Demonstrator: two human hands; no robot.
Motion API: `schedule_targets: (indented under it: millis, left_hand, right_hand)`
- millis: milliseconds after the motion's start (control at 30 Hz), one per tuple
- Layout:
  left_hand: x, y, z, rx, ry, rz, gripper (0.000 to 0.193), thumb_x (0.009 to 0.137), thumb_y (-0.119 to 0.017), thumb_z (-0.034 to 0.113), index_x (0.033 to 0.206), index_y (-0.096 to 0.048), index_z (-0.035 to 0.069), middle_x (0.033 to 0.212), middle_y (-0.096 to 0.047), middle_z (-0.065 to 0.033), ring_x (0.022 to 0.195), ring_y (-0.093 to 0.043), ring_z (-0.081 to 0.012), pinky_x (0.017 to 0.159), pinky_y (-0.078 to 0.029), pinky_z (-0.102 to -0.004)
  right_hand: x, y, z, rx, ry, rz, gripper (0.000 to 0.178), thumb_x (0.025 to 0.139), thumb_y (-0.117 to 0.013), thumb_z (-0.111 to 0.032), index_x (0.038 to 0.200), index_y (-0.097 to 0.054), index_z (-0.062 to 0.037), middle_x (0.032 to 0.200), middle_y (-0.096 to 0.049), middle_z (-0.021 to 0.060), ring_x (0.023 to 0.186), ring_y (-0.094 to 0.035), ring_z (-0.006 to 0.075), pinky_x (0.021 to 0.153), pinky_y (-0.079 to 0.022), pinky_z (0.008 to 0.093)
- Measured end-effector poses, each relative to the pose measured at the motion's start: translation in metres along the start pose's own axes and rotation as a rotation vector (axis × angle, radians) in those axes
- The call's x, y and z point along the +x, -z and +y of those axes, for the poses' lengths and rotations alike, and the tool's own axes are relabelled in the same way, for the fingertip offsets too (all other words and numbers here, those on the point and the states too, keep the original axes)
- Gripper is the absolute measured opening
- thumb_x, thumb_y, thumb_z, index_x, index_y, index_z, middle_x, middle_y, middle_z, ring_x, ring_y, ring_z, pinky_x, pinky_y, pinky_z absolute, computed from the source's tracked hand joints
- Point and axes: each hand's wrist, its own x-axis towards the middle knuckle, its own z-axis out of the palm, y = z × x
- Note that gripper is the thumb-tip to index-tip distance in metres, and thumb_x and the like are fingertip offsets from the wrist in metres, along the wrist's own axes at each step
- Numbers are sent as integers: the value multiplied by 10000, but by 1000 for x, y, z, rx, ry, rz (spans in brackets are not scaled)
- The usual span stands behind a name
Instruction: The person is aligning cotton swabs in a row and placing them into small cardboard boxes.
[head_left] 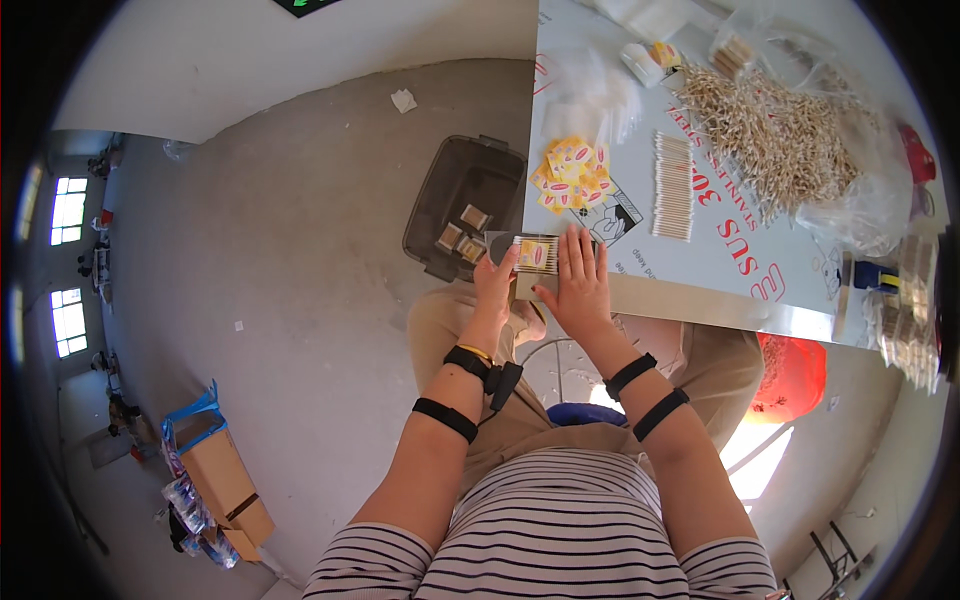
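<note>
A small clear pack of cotton swabs (537, 255) with a yellow label lies at the near left corner of the metal-topped table (690, 272). My left hand (492, 292) grips the pack's left end, its thumb on top. My right hand (580, 285) lies flat with fingers stretched at the pack's right end; whatever is beneath the palm is hidden. Just beyond are a heap of yellow printed labels (575, 175) and a stack of clear plastic bags (590, 95). To their right, a neat row of cotton swabs (673, 187) lies side by side.
A big pile of loose cotton swabs (780, 135) covers the table's far right, partly in clear plastic. Bundled swabs (910, 315) stand at the right edge. On the floor left of the table, a dark bin (425, 205) holds several packs. A cardboard box (215, 470) stands lower left.
</note>
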Motion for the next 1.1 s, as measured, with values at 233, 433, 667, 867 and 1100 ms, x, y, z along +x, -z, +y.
schedule_targets:
  millis: [233,433,667,867,1100]
  left_hand:
    - [2,12,2,86,-79,99,383,965,-778,328,1186,-610,64,1041,-661,-8,913,-620,-111,774,-504,-285]
    - [-45,-27,34,787,-898,136,349,923,-749,136,1213,-582,35,1236,-561,-157,1180,-533,-322,993,-451,-428]
    - [-70,-110,1,922,-987,-418,266,852,-699,60,1111,-647,93,1191,-596,-102,1174,-539,-328,1012,-417,-444]
    - [-43,-158,-21,1129,-1050,-372,359,832,-710,81,1178,-618,100,1232,-582,-98,1197,-536,-327,1060,-393,-490]
    - [-26,-160,-32,1258,-1085,-330,408,854,-697,132,1245,-594,77,1307,-557,-100,1327,-495,-314,1214,-312,-524]
  right_hand:
    - [-6,2,12,119,24,30,863,968,-634,-461,1595,-305,32,1679,-271,214,1581,-210,378,1279,-149,563]
    - [-45,33,73,234,-77,157,665,931,-704,-255,1504,-450,-32,1576,-391,198,1501,-323,404,1248,-246,543]
    - [-50,61,127,137,-256,280,635,864,-738,-207,1437,-511,-51,1524,-420,185,1439,-372,417,1187,-322,539]
    - [-39,66,144,90,-166,289,622,825,-760,-184,1409,-560,-105,1498,-446,173,1438,-385,407,1204,-315,540]
    - [-30,65,155,109,-101,270,588,812,-767,-166,1369,-591,-107,1453,-472,170,1426,-400,402,1199,-326,544]
